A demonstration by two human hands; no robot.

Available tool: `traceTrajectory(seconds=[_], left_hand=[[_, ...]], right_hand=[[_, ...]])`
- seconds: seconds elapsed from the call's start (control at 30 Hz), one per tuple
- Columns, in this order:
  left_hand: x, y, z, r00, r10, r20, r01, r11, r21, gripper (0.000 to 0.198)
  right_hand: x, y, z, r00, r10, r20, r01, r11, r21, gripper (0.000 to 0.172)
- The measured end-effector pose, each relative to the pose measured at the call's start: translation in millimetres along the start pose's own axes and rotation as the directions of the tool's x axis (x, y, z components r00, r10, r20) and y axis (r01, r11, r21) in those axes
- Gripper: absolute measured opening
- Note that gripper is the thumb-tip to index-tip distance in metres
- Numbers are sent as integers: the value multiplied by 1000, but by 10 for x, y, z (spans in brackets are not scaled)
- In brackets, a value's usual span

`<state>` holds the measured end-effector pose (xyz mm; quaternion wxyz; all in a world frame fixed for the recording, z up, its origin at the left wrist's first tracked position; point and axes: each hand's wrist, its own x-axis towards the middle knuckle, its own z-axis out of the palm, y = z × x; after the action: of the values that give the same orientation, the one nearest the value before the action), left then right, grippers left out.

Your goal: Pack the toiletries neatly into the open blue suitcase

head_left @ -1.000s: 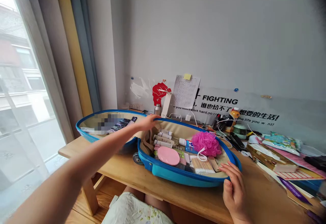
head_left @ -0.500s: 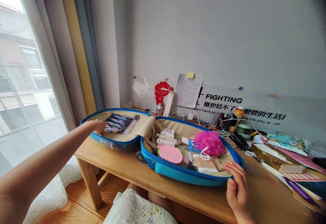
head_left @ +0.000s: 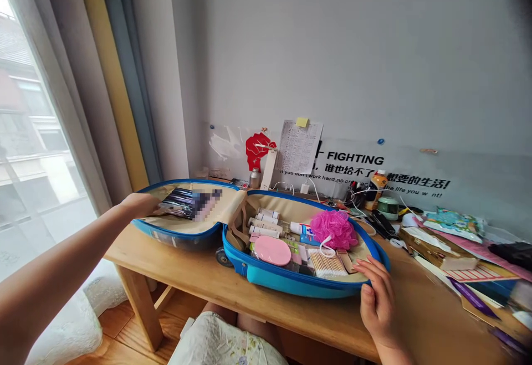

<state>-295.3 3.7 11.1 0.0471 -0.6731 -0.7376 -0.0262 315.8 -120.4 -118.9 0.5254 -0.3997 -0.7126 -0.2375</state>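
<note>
A blue suitcase (head_left: 299,289) lies open on the wooden table, both halves lined in beige. In its left half is a clear packet of dark, slim items (head_left: 178,201), partly blurred out. My left hand (head_left: 145,205) reaches to that packet's left end; its fingertips are smeared and partly hidden. My right hand (head_left: 378,293) lies over the near right rim of the other half, fingers stretched out, holding nothing. That half contains a pink bath puff (head_left: 333,229), a pink oval case (head_left: 272,250), a pack of cotton swabs (head_left: 327,263), several small bottles (head_left: 266,224) and a toothpaste tube (head_left: 302,229).
Behind the suitcase stand a white folded lamp (head_left: 269,170) and a small metallic bottle (head_left: 255,178). To the right are an orange bottle (head_left: 376,188), a green-tinted jar (head_left: 388,207), papers and packets. A curtain (head_left: 95,77) hangs at the left.
The view has turned slightly right, so everything sits further left. My left hand has drawn back a little to the left of the packet. My right hand stays on the rim.
</note>
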Motion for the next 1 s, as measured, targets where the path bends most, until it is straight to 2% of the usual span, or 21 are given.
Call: traceTrajectory(seconds=[0.1,0.2,0.3,0.37,0.4,0.47,0.57,0.67,0.73,0.83,1.0], left_hand=[[32,42,-233,998,-55,37,51,994,92,33],[8,224,-538,999,-34,12,32,995,98,43],[-95,604,-824,996,47,-73,-46,999,8,47],[-167,954,-928,980,133,-150,-146,986,-76,47],[-193,1149,-943,961,208,-185,-231,966,-117,46],[-218,1560,-903,897,380,-226,-422,888,-183,45],[-199,2179,-730,736,645,-207,-676,715,-176,59],[-149,2727,-529,583,799,-148,-812,565,-146,78],[-115,3015,-405,513,851,-116,-857,499,-128,80],[-81,3303,-232,463,883,-82,-885,454,-104,76],[-91,3504,8,466,884,-47,-881,458,-116,68]], right_hand=[[-4,-5,10,1000,7,-4,-7,1000,-3,34],[-3,-8,16,1000,7,-13,-7,1000,4,34],[7,-13,11,1000,2,-6,-2,1000,5,34],[16,-19,4,1000,-3,-3,3,1000,-2,33],[20,-23,2,1000,-6,-7,6,1000,-4,33],[29,-33,-1,1000,-11,-12,11,1000,-8,33],[39,-48,-3,1000,-17,-8,17,1000,-18,33],[47,-62,-11,1000,-17,-3,17,1000,-20,33],[49,-68,-18,1000,-15,9,15,1000,-12,33],[39,-62,-20,1000,-13,14,13,1000,-7,33],[3,-28,-7,1000,-1,-3,1,1000,-8,34]])
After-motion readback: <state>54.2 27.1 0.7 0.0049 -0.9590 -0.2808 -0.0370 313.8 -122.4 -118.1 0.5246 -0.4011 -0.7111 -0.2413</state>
